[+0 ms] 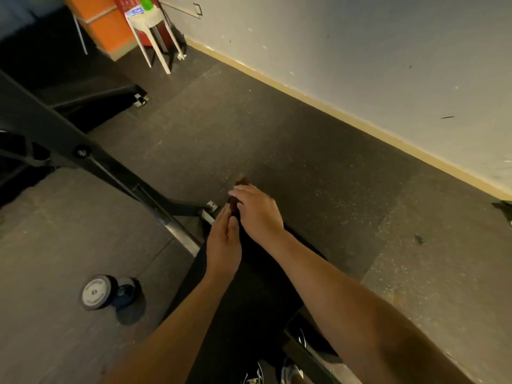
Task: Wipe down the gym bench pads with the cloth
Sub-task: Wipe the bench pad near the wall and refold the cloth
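Both forearms reach out from the bottom edge over the pad point(243, 295), a long black strip whose long axis runs from the person's body away toward the far floor. The hands meet at its far end. The right hand point(259, 210) lies palm down, farther out, with its fingers nearly straight over the cloth point(240, 182). The cloth is a small brown wad that shows just past those fingertips and again in the gap between the hands. Whether the thumb pinches it from beneath is hidden, so I cannot tell if this is a true grip or flat pressure. The left hand point(223, 239) sits just behind and to the left, holding nothing, its fingers straight and together and its fingertips touching or nearly touching the cloth's near side.

The cloth is therefore at the end of the pad farthest from the body, under the right hand, and almost all of the pad lies between it and the camera. By my judgement the next stroke should be a pull straight back along the long axis, led by the right hand. The left hand would have to lift clear or slide aside first, since it lies in that path.

A dumbbell point(94, 292) rests on the floor well left of the pad.
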Demonstrator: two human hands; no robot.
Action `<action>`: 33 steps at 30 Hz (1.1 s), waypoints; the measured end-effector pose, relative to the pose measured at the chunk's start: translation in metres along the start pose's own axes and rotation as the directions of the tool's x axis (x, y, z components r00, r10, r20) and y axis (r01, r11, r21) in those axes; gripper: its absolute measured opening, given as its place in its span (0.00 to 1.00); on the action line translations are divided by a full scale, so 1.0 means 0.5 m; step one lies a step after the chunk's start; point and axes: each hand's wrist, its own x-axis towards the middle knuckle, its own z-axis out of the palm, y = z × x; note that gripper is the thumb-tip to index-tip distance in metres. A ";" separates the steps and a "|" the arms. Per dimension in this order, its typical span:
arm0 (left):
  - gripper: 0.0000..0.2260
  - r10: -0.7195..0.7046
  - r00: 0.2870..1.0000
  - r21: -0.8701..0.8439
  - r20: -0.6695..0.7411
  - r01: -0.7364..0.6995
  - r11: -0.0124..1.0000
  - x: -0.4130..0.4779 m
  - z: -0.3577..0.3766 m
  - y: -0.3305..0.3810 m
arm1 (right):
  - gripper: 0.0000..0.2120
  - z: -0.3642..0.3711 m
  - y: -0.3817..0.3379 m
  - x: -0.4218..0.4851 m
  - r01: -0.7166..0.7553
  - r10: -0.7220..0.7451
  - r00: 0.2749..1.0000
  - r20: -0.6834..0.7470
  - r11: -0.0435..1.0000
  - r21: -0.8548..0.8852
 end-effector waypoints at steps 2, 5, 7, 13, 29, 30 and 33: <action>0.19 0.030 1.000 0.026 0.010 -0.030 0.999 -0.013 0.004 0.000 | 0.18 -0.015 0.003 -0.028 -0.007 0.007 1.000 -0.008 1.000 -0.007; 0.18 0.091 0.994 0.086 0.054 -0.095 0.992 -0.050 0.012 0.014 | 0.17 -0.038 0.021 -0.101 -0.076 0.075 0.995 -0.071 0.997 -0.022; 0.18 0.096 0.992 0.086 0.083 -0.104 0.991 -0.073 0.020 0.022 | 0.17 -0.046 0.034 -0.146 -0.145 0.142 0.985 -0.101 0.989 -0.024; 0.19 0.097 0.991 0.089 0.090 -0.105 0.990 -0.104 0.034 0.046 | 0.18 -0.043 0.048 -0.151 -0.065 0.059 0.996 -0.070 0.993 -0.095; 0.21 0.328 0.857 0.182 0.398 -0.424 0.887 -0.287 0.090 -0.005 | 0.15 0.025 0.124 -0.417 -0.235 0.357 0.747 -0.561 0.931 0.280; 0.21 0.322 0.857 0.183 0.402 -0.420 0.889 -0.288 0.089 -0.002 | 0.15 0.027 0.123 -0.423 -0.233 0.365 0.742 -0.562 0.927 0.294; 0.21 0.326 0.849 0.199 0.417 -0.435 0.878 -0.288 0.088 0.001 | 0.15 0.017 0.124 -0.426 -0.206 0.389 0.738 -0.552 0.908 0.364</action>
